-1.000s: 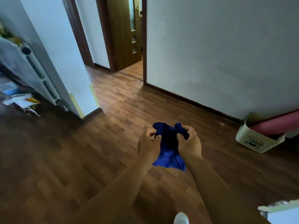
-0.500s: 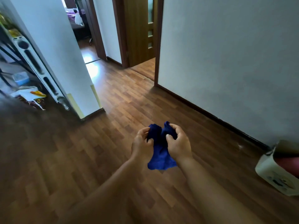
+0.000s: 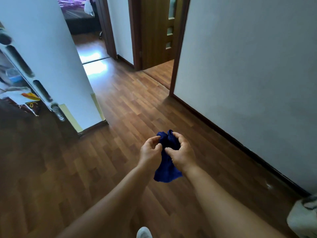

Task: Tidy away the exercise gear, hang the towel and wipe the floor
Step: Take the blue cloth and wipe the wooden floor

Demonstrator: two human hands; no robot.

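Note:
A small dark blue cloth (image 3: 167,169) hangs bunched in front of me, above the wooden floor (image 3: 130,115). My left hand (image 3: 150,152) pinches its top left part with fingers and thumb. My right hand (image 3: 182,152) grips the top right part, its fingers curled over the fabric. The lower end of the cloth dangles free between my forearms.
A white wall (image 3: 248,74) with a dark skirting board runs along the right. A white wall corner (image 3: 56,74) stands at the left, with a rack of clutter (image 3: 18,93) beside it. Open doorways (image 3: 157,36) lie ahead. A white box (image 3: 303,219) sits at the bottom right.
The view has swung left and forward toward the hallway; the box has slid to the right edge. Both hands still hold the blue cloth and have gathered it tighter.

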